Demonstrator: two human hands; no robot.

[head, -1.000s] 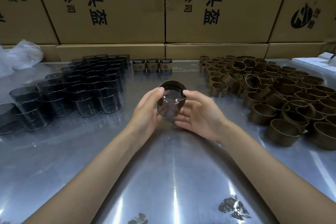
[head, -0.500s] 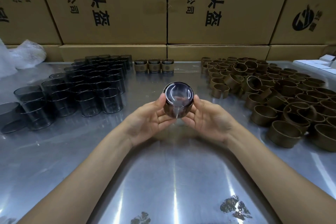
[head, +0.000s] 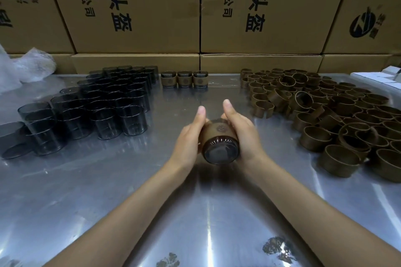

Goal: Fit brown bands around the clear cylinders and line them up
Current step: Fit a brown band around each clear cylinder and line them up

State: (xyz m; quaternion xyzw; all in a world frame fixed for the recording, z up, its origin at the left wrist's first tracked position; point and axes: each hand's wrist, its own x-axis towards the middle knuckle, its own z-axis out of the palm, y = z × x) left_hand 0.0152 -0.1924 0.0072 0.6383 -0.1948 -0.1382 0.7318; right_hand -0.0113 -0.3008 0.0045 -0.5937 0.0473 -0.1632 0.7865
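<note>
Cardboard cartons (head: 138,8) printed with black characters wall off the far side of your workspace, stacked on flatter boxes that meet the rear edge of the tabletop (head: 108,191). That tabletop is bare polished metal, streaked with glare from overhead light and marked by two dark blotches near your edge. On your right a loose heap of brown bands (head: 338,119) spreads across the surface, some upright, some tipped on their sides. On your left the clear cylinders (head: 91,110) stand upright in a tight block of rows. Crumpled clear plastic (head: 28,67) lies at the far left corner, and flat white boxes (head: 382,78) sit at the far right. Between the two stocks, near the cartons, three banded cylinders (head: 184,79) stand side by side in a row. Above the middle of the tabletop you hold one banded cylinder (head: 219,141) tilted, its round end facing you. Your left hand (head: 188,138) and right hand (head: 245,134) each grip a side of it, thumbs pointing away from you.
</note>
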